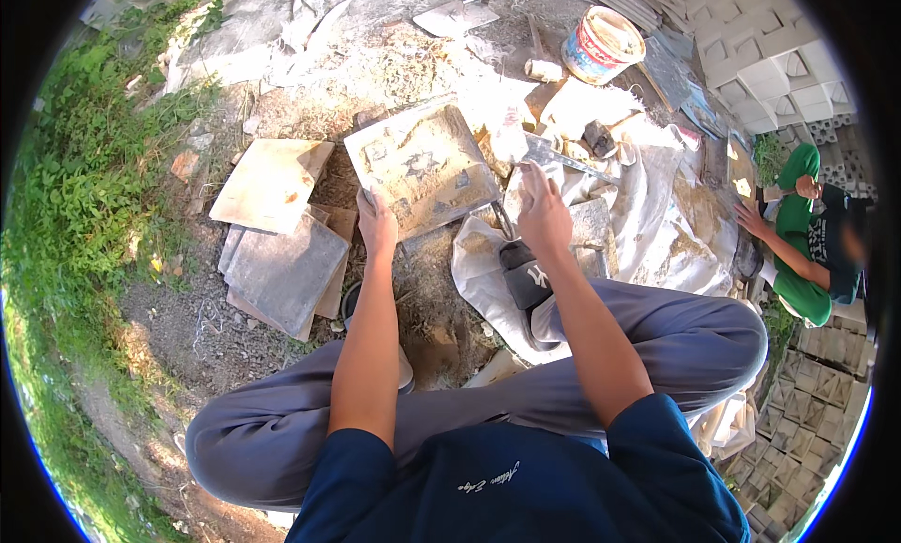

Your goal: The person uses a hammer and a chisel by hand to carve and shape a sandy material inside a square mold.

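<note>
A square tile (424, 168), its upper face crusted with sandy mortar and grey flakes, lies tilted in front of me. My left hand (377, 226) grips its near left corner, thumb on the edge. My right hand (544, 210) is closed just past the tile's right side; glare washes out what its fingers hold. Close to those fingertips a flat grey bar (574, 161) slants away to the right. Left of my left hand are stacked tiles: a grey one (289, 266) in front and a tan one (272, 184) behind.
A paint bucket (603, 45) stands at the back right, near a hammer-like tool (542, 69). White sheeting (657, 219) with rubble spreads to the right. Another person (812, 233) in green trousers sits at far right. Green plants (84, 186) line the left; pale blocks (774, 50) are stacked behind.
</note>
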Demonstrator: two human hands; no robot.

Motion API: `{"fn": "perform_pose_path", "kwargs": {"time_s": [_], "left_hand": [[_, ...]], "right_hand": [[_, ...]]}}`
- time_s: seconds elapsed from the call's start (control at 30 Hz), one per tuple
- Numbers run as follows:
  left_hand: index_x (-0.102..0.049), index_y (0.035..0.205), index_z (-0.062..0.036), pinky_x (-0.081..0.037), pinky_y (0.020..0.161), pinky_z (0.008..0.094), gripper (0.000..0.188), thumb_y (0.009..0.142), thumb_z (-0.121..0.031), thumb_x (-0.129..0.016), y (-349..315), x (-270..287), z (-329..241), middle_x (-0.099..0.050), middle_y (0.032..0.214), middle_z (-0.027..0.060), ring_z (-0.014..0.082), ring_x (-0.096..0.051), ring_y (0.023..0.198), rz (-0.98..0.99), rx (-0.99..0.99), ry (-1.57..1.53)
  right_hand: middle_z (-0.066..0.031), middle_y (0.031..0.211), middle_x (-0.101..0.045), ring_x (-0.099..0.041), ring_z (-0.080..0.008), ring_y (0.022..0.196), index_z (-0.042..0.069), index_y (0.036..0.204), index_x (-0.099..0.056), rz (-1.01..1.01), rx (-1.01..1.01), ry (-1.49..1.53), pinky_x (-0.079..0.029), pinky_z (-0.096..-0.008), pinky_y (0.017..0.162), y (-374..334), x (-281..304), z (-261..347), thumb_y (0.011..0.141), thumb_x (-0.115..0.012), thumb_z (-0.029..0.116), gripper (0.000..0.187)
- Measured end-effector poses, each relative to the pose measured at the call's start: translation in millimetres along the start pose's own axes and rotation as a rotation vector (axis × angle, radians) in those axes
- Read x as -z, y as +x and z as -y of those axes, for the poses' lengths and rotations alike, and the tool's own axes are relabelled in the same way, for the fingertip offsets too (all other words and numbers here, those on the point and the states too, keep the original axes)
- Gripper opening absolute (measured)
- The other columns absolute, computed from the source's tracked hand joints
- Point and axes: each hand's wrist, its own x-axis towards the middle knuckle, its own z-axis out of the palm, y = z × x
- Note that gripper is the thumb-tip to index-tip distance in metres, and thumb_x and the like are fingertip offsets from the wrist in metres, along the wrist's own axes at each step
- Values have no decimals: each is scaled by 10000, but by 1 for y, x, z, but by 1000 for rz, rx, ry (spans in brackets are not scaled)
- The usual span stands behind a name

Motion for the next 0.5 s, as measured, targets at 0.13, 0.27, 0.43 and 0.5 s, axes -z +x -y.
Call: {"fn": "perform_pose_path", "kwargs": {"time_s": [0.13,0.27,0.43,0.5], "left_hand": [[-394,1455,-30,-442,996,497,645,1023,-508,-429,10,21,-12,-552,1346,296,464,-549,1213,-121,-67,113],[-391,1426,49,-451,984,495,705,987,-482,-541,5,27,-13,-560,1312,328,459,-563,1198,-227,-159,257],[-414,1377,131,-492,934,475,810,920,-492,-655,1,29,-13,-623,1195,341,445,-624,1122,-272,-164,289],[-414,1376,132,-493,929,480,804,924,-488,-651,0,32,-16,-627,1185,341,450,-625,1115,-238,-162,253]], "right_hand": [[-154,1367,-567,-599,-373,1179,215,1494,-409,-80,-238,-100,-441,-522,1001,42,-7,-91,971,-576,236,549],[-132,1371,-570,-520,-348,1278,187,1432,-485,-34,-323,-216,-377,-521,1065,38,-16,-149,966,-557,225,473],[-152,1255,-622,-564,-351,1198,86,1219,-656,-185,-85,-80,-437,-471,1006,72,-44,-146,919,-560,171,326],[-194,977,-703,-672,-369,949,-11,1116,-671,-113,-194,163,-522,-459,848,100,-58,-125,885,-582,154,297]]}}
